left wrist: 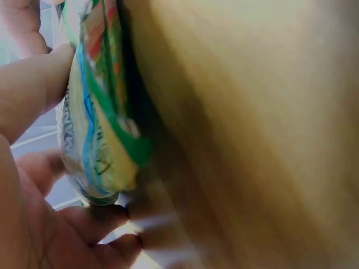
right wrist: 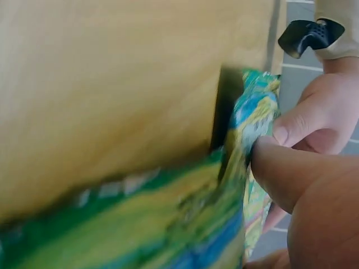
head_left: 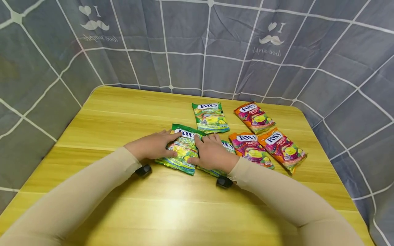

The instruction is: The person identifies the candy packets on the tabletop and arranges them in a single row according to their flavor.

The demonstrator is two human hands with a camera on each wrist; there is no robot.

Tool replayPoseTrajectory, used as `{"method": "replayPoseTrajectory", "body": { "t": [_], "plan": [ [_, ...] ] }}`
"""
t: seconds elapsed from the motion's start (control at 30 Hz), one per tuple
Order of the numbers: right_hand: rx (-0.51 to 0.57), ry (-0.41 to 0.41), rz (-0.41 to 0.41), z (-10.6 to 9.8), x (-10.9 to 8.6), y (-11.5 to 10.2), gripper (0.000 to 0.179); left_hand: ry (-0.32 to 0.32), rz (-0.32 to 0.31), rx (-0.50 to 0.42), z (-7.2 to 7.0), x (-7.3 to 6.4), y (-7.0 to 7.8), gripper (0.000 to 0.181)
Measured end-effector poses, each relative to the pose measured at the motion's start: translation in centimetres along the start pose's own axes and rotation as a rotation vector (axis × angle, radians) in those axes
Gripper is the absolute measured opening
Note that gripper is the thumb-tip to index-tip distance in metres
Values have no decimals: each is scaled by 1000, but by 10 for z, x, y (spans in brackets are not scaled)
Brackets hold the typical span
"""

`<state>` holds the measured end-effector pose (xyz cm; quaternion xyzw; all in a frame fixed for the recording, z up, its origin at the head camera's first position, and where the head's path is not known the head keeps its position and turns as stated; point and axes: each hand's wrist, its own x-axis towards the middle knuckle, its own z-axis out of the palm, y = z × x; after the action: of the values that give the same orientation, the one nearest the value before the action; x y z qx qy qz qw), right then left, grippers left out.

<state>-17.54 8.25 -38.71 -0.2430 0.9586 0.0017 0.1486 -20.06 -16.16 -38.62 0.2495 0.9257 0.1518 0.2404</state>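
A green Fox's Spring Tea candy bag (head_left: pixel 183 150) lies face up in the middle of the table, between both hands. My left hand (head_left: pixel 154 146) holds its left side, with index finger and thumb over the front. On the right side of the same bag, my right hand (head_left: pixel 217 155) grips the edge. Under the right hand, a second green candy bag (head_left: pixel 228 146) is partly hidden. Seen from the left wrist, the held green bag (left wrist: pixel 92 123) is edge-on, with fingers around its side. In the right wrist view, a thumb (right wrist: pixel 275 168) touches the green packaging.
A third green candy bag (head_left: pixel 211 118) lies farther back. To the right are three orange-and-purple Fox's Fruits bags: one at the back (head_left: pixel 254 118), one in front (head_left: pixel 251 149) and one farther right (head_left: pixel 283 149). Grey gridded cloth (head_left: pixel 184 68) surrounds the wooden table (head_left: pixel 132 205).
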Motion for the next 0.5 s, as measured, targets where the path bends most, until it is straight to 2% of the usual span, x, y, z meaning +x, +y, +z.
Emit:
{"method": "replayPoseTrajectory", "body": {
  "t": [0.13, 0.27, 0.5],
  "plan": [
    [64, -6, 2, -2, 0, -6, 101, 27, -12, -39, 2, -6, -2, 88],
    [165, -2, 6, -3, 0, -11, 100, 78, 7, -89, 4, -9, -5, 87],
    [332, 26, -31, -3, 1, -23, 98, 211, 2, -202, -1, -20, -7, 81]
  ]
}}
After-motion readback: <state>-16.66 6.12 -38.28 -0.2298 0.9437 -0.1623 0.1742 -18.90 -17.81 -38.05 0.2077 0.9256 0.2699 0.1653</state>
